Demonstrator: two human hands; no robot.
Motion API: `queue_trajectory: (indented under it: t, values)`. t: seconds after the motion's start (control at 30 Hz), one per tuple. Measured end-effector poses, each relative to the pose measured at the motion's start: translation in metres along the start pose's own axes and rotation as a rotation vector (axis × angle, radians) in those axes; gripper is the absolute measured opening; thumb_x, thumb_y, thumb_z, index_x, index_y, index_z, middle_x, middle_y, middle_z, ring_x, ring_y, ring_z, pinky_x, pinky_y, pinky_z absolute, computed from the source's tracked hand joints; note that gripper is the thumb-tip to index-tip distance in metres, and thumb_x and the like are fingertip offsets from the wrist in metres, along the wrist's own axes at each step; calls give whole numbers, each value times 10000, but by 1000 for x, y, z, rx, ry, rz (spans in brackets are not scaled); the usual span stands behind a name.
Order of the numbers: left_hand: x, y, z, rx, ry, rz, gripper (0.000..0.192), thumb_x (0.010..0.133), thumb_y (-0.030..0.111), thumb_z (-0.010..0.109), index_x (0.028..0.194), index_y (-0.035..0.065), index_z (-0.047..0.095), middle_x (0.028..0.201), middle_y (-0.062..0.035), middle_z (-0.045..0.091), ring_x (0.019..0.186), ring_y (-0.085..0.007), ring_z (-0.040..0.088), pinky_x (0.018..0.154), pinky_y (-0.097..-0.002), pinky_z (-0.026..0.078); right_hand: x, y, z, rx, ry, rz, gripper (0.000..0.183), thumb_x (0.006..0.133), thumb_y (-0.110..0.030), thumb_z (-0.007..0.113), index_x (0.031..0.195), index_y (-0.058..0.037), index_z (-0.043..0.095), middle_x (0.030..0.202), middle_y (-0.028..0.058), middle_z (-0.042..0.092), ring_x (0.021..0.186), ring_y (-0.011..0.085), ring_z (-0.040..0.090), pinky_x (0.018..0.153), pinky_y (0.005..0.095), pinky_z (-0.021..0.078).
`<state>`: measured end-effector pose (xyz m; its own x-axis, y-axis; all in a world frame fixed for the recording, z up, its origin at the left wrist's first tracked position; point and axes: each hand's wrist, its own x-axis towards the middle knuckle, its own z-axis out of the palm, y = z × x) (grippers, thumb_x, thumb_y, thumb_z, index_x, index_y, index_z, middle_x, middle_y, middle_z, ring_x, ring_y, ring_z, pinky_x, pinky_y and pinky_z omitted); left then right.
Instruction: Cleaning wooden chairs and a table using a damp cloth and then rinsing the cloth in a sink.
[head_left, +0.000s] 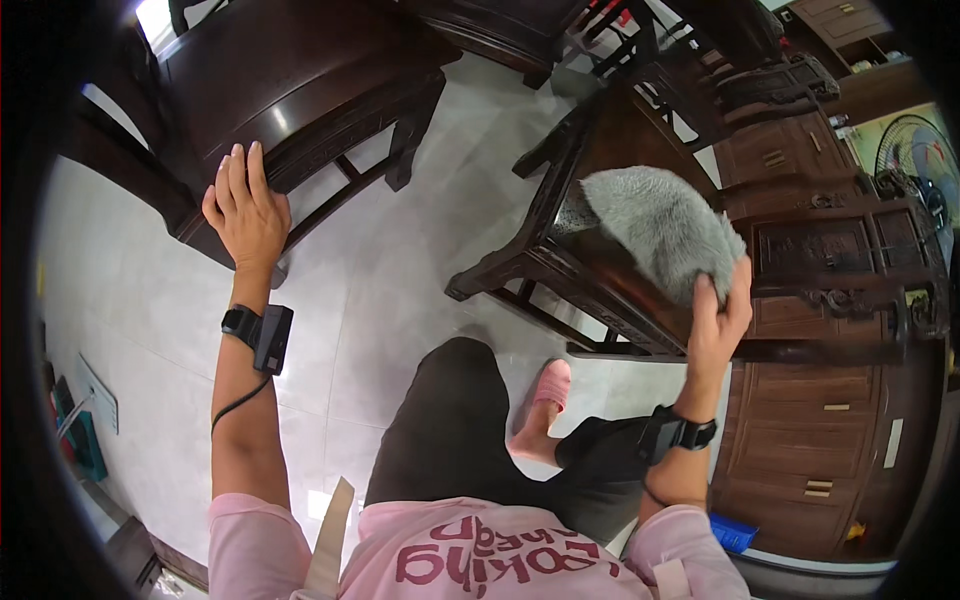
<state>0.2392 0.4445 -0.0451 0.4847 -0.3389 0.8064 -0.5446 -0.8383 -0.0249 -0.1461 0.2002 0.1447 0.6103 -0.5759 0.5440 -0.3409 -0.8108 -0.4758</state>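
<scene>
My right hand (721, 307) grips one end of a grey plush cloth (660, 221), thumb on the near side and fingers mostly hidden behind it. The cloth spreads over the seat of a dark carved wooden chair (622, 142). Some pale marks show on the seat's left front corner. My left hand (249, 202) rests palm down with fingers a little apart on the front corner of a dark wooden bench or wide chair (300, 82). Nothing is held in that hand.
Carved chair backs (817, 240) stand at the right, before brown wooden cabinets (806, 435). A fan (919, 161) is at the far right. Another dark wooden piece (487, 26) stands ahead. Glossy tiled floor (360, 292) runs between the seats. A blue object (731, 532) lies by the cabinet base.
</scene>
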Motion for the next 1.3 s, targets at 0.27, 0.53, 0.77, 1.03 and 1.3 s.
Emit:
queue_trajectory:
  t: [0.27,0.53,0.77,1.03,1.3]
  values:
    - [4,5,-6,-54,-46,-4,655,695,109,583,1333,110,434,1358,-70,438,1259,-221,377,1018,-404,245,21,70,56,-223,-566,91,539,930,-381,494,1398,-143,370,1331,390,347,1305,457,307,1065,397,284]
    - [13,11,-26,-49,-113,-32,623,693,106,603,1297,80,454,1318,-95,460,1221,-255,413,1010,-437,275,17,60,46,-116,-664,-55,446,901,-233,533,1337,-174,462,1288,307,446,1235,424,408,1029,410,340]
    - [69,-2,-50,97,-398,23,608,670,347,769,1190,129,542,1068,-40,507,968,-223,485,800,-412,369,31,69,55,-158,-629,-173,539,858,-174,596,1367,-200,419,1263,280,480,1191,400,454,988,416,393]
    - [83,-3,-39,129,-713,-55,880,736,391,727,1447,180,253,1488,-103,275,1375,-264,259,1058,-558,269,142,175,92,-161,-687,-137,540,897,-279,551,1401,-214,369,1370,324,359,1297,426,336,1066,395,296]
    - [87,-8,-32,191,-679,-26,887,726,331,742,1450,214,243,1483,-77,286,1359,-256,287,1047,-527,302,242,226,145,-33,-738,-133,493,862,-254,510,1348,-206,442,1398,292,348,1330,401,300,1086,402,257]
